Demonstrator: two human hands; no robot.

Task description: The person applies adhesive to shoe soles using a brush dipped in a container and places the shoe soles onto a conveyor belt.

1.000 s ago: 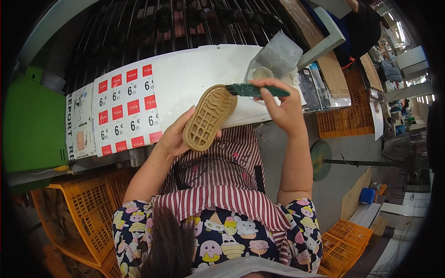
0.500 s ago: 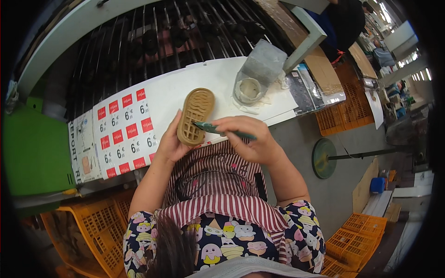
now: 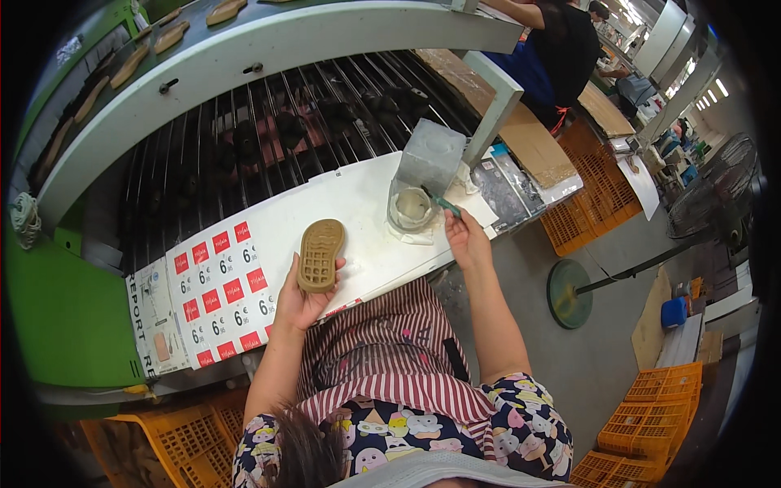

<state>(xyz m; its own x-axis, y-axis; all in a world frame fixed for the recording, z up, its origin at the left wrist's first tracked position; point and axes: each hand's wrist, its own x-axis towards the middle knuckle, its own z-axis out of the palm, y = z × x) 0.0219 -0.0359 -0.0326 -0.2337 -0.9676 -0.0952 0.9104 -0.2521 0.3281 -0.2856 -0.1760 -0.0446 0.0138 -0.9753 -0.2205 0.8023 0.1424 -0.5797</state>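
Note:
My left hand [image 3: 303,299] grips a tan shoe sole [image 3: 322,254] by its lower end, with the gridded, recessed face turned up. Over at the right, my right hand [image 3: 468,238] pinches a green-handled brush [image 3: 443,203]. Its tip reaches to the rim of a pale, crusted cup [image 3: 409,210], and the bristles are hard to make out. The cup sits in the low end of a grey translucent container [image 3: 434,153] on the white board [image 3: 358,199].
Behind the board runs a rack of dark metal rollers [image 3: 195,167] under a grey frame [image 3: 268,50]. More soles [image 3: 173,37] lie on an upper belt. Orange crates [image 3: 191,439] stand at the lower left. A fan [image 3: 716,195] and a co-worker [image 3: 561,53] are at the right.
My right hand has carried the brush from the sole rightward to the cup. My left hand keeps the sole, now a little lower in view. The view has shifted, showing more of the upper belt.

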